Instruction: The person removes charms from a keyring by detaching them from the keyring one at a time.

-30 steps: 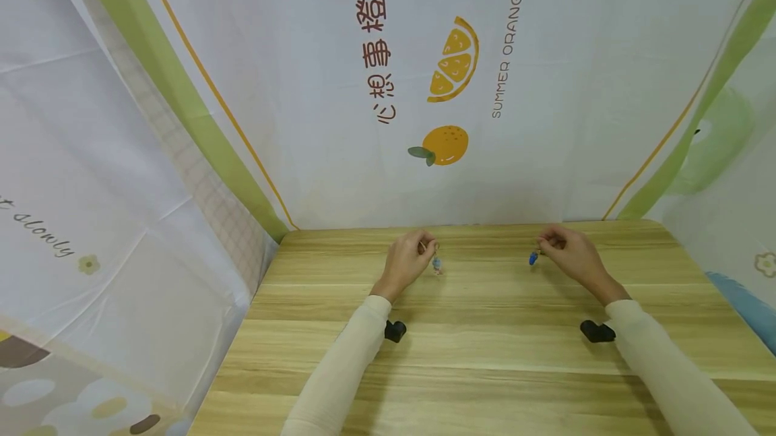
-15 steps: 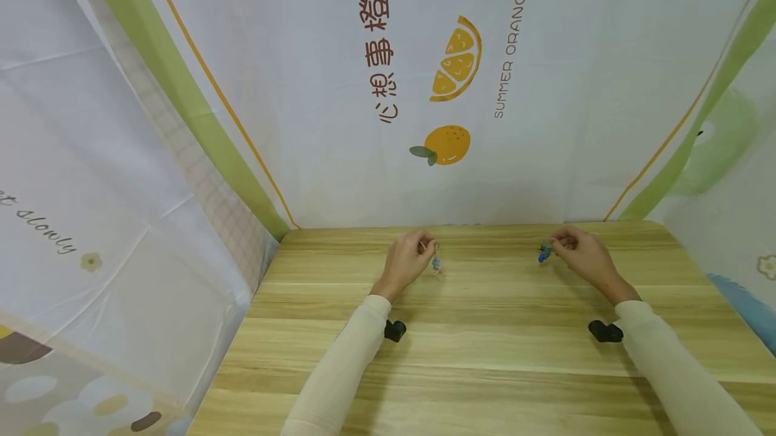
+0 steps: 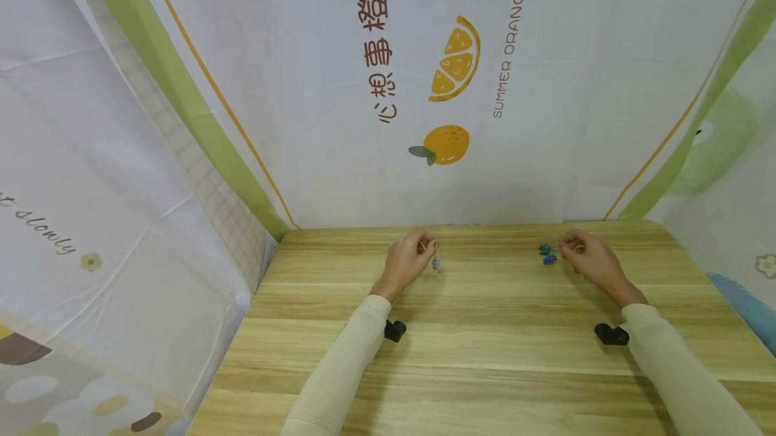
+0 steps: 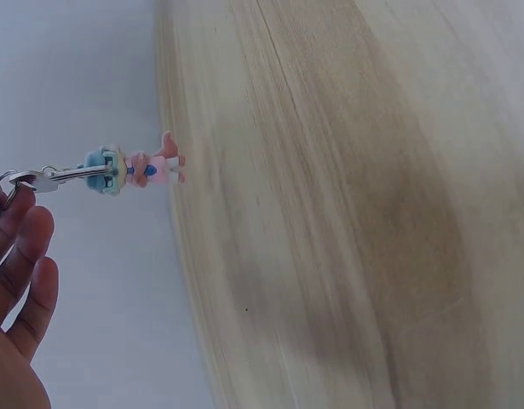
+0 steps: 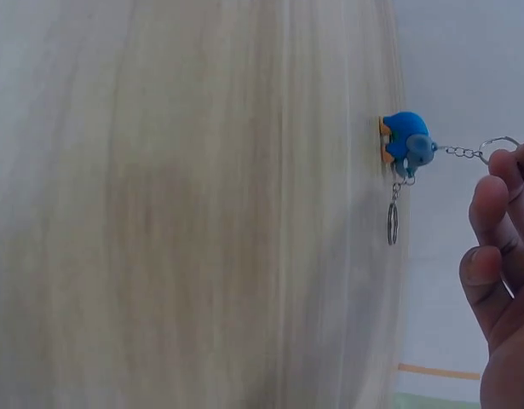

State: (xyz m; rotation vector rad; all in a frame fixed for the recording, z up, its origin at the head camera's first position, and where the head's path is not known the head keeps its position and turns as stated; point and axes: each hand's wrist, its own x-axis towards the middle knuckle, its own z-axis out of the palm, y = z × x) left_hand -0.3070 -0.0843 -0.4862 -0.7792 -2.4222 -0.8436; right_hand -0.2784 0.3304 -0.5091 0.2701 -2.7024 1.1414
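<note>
Thumb and fingers of my left hand [image 3: 407, 261] pinch the ring of a keychain [image 4: 142, 170] above the far half of the table. From it a small pale blue and pink figurine hangs, beside a slim silver key-like piece. My right hand [image 3: 591, 261] pinches the metal ring of a keychain; its ring and short chain show in the right wrist view. Just left of its fingertips are a green figurine [image 3: 544, 248] and a blue figurine [image 5: 406, 141], close together. A second split ring [image 5: 393, 223] hangs by the blue one. I cannot tell which figurine the pinched chain belongs to.
The wooden table [image 3: 473, 368] runs under both forearms. At its back edge a white cloth [image 3: 315, 173] printed with oranges hangs like a wall, with more cloth at both sides. Black wrist mounts [image 3: 611, 334] protrude below the sleeves.
My right hand has drawn a little to the right with the blue figurine, and the green one has come into view beside it. The left hand stays in place.
</note>
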